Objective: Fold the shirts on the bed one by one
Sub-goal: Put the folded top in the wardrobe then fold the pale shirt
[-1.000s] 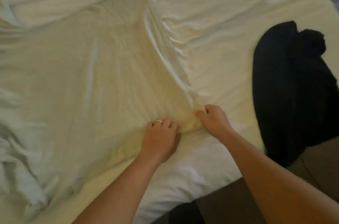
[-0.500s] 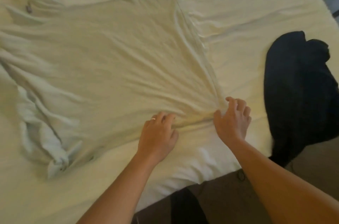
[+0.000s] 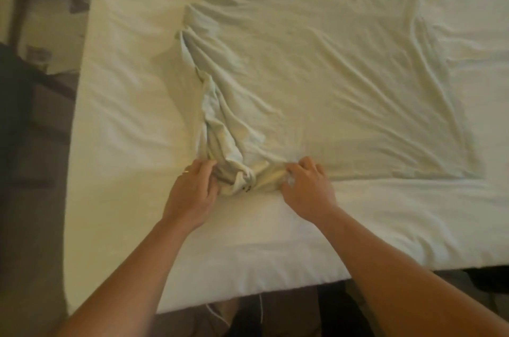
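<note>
Both hands shifted left to bunched sleeve: left hand [image 3: 192,193] and right hand [image 3: 308,187] fingers [image 3: 296,171] pinch pale shirt [image 3: 316,83]; still spreading, unfolded.

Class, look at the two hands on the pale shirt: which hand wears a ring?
The left hand, gripping the bunched sleeve end of the shirt, shows a ring; the right hand shows none.
</note>
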`<state>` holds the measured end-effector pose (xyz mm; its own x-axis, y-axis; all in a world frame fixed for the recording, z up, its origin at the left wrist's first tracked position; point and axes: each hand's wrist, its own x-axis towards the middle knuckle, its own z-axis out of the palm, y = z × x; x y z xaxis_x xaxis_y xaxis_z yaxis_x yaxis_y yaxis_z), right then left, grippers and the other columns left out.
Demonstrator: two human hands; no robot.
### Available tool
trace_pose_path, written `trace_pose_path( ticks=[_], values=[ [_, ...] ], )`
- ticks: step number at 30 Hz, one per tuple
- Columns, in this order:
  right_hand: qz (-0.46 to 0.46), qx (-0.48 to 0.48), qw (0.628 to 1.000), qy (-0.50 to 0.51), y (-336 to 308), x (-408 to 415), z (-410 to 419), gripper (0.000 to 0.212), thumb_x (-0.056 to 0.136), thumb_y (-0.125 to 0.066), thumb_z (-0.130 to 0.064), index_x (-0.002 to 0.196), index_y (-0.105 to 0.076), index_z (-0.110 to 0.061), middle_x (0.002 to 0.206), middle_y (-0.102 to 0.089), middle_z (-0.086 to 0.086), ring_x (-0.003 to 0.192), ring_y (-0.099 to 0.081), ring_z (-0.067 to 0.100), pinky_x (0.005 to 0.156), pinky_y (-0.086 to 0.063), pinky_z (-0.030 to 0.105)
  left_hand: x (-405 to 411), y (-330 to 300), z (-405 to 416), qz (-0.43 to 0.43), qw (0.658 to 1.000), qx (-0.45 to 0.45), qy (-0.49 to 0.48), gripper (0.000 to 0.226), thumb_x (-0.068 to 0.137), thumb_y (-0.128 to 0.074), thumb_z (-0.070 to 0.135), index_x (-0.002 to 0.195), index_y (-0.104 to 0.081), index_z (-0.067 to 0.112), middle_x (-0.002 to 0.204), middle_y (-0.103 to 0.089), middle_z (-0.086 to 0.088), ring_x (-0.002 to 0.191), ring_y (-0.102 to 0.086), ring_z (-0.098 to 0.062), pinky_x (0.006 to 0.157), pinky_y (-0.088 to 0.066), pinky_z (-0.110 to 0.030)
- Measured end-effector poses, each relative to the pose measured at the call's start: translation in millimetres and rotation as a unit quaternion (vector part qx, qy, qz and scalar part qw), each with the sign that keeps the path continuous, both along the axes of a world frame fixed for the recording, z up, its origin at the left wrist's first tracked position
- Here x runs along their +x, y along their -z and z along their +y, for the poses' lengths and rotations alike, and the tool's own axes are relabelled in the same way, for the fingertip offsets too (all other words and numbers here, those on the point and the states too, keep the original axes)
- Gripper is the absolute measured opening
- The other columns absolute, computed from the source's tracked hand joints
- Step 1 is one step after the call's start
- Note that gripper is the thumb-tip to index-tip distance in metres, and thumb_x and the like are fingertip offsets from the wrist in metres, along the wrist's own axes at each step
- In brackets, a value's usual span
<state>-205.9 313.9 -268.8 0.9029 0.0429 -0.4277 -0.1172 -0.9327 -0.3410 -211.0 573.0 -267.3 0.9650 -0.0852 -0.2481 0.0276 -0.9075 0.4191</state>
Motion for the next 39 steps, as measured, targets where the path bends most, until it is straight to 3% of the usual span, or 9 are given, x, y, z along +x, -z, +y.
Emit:
trace_pose_path(
  ticks=[9, 16, 20, 24, 28, 33, 35, 37, 39],
  values=[
    [0.064, 0.009, 0.996, 0.058, -15, 4, 9, 0.047, 0.092, -0.056, -0.015, 0.138, -0.056, -0.019, 0.142, -0.054, 0.003, 0.123, -0.057, 0.032, 0.098, -0.046, 0.037, -17, 26, 39, -0.037, 0.987, 0.025, 0.151, 0.043, 0.084, -0.044, 0.039, 0.115, -0.063, 0.014, 0.14, -0.055, -0.006, 0.123, -0.058, -0.027, 0.11, -0.025, -0.045],
    [0.057, -0.068, 0.995, 0.044, -30, -33, 17, 0.057, 0.096, -0.053, -0.023, 0.149, -0.033, -0.024, 0.165, -0.02, 0.005, 0.144, -0.034, 0.031, 0.107, -0.039, 0.044, -14, -5, 37, -0.068, 0.993, -0.01, 0.091, 0.019, 0.104, -0.041, 0.032, 0.097, -0.054, 0.021, 0.086, -0.07, -0.005, 0.09, -0.068, -0.03, 0.101, -0.028, -0.044],
    [0.018, -0.048, 0.995, 0.083, -32, -44, 15, 0.051, 0.097, -0.053, -0.026, 0.146, -0.042, -0.017, 0.155, -0.034, 0.006, 0.135, -0.043, 0.032, 0.101, -0.043, 0.043, -48, -28, 34, 0.106, 0.989, -0.083, 0.066, 0.034, 0.102, -0.044, 0.054, 0.09, -0.043, 0.022, 0.079, -0.065, -0.004, 0.076, -0.062, -0.035, 0.062, -0.041, -0.039],
    [0.029, 0.028, 0.987, 0.153, -31, -58, 24, 0.034, 0.096, -0.056, -0.027, 0.127, -0.062, -0.013, 0.126, -0.061, 0.004, 0.11, -0.059, 0.026, 0.081, -0.046, 0.033, -87, -47, 22, 0.303, 0.922, -0.227, -0.079, 0.035, 0.087, -0.071, 0.058, 0.101, -0.068, 0.026, 0.088, -0.071, 0.007, 0.082, -0.066, -0.015, 0.063, -0.044, -0.029],
    [0.057, 0.198, 0.924, 0.322, -36, -74, 48, 0.031, 0.097, -0.059, -0.033, 0.094, -0.069, -0.004, 0.088, -0.071, 0.013, 0.084, -0.067, 0.033, 0.07, -0.054, 0.041, -115, -67, 0, 0.42, 0.77, -0.45, -0.171, 0.022, 0.092, -0.073, 0.024, 0.111, -0.073, 0.012, 0.093, -0.077, 0.0, 0.085, -0.07, -0.011, 0.071, -0.053, -0.024],
    [0.162, 0.314, 0.819, 0.452, -39, -86, 63, 0.03, 0.096, -0.062, -0.039, 0.109, -0.064, -0.013, 0.107, -0.067, 0.004, 0.098, -0.064, 0.025, 0.09, -0.056, 0.045, -139, -63, -13, 0.343, 0.82, -0.407, -0.21, 0.027, 0.092, -0.073, 0.022, 0.119, -0.071, 0.017, 0.108, -0.077, 0.001, 0.103, -0.072, -0.018, 0.094, -0.057, -0.038],
    [0.186, 0.345, 0.792, 0.469, -41, -90, 62, 0.027, 0.094, -0.066, -0.035, 0.109, -0.064, -0.013, 0.108, -0.069, 0.007, 0.098, -0.067, 0.028, 0.091, -0.057, 0.049, -148, -66, -15, 0.367, 0.793, -0.421, -0.243, 0.02, 0.093, -0.072, 0.025, 0.11, -0.07, 0.013, 0.102, -0.077, -0.009, 0.089, -0.073, -0.022, 0.088, -0.06, -0.047],
    [0.208, 0.38, 0.763, 0.479, -45, -95, 60, 0.032, 0.09, -0.07, -0.032, 0.113, -0.063, -0.012, 0.108, -0.071, 0.009, 0.098, -0.068, 0.03, 0.091, -0.057, 0.05, -158, -72, -19, 0.4, 0.732, -0.489, -0.256, 0.02, 0.094, -0.07, 0.026, 0.102, -0.07, 0.008, 0.09, -0.074, -0.011, 0.074, -0.069, -0.021, 0.067, -0.058, -0.038],
    [0.227, 0.407, 0.742, 0.481, -48, -102, 55, 0.047, 0.084, -0.074, -0.034, 0.122, -0.061, -0.011, 0.111, -0.071, 0.009, 0.101, -0.068, 0.03, 0.092, -0.057, 0.049, -171, -75, -21, 0.402, 0.718, -0.514, -0.242, 0.03, 0.09, -0.071, 0.028, 0.107, -0.073, 0.003, 0.092, -0.074, -0.011, 0.078, -0.067, -0.02, 0.067, -0.051, -0.031]
  ],
)
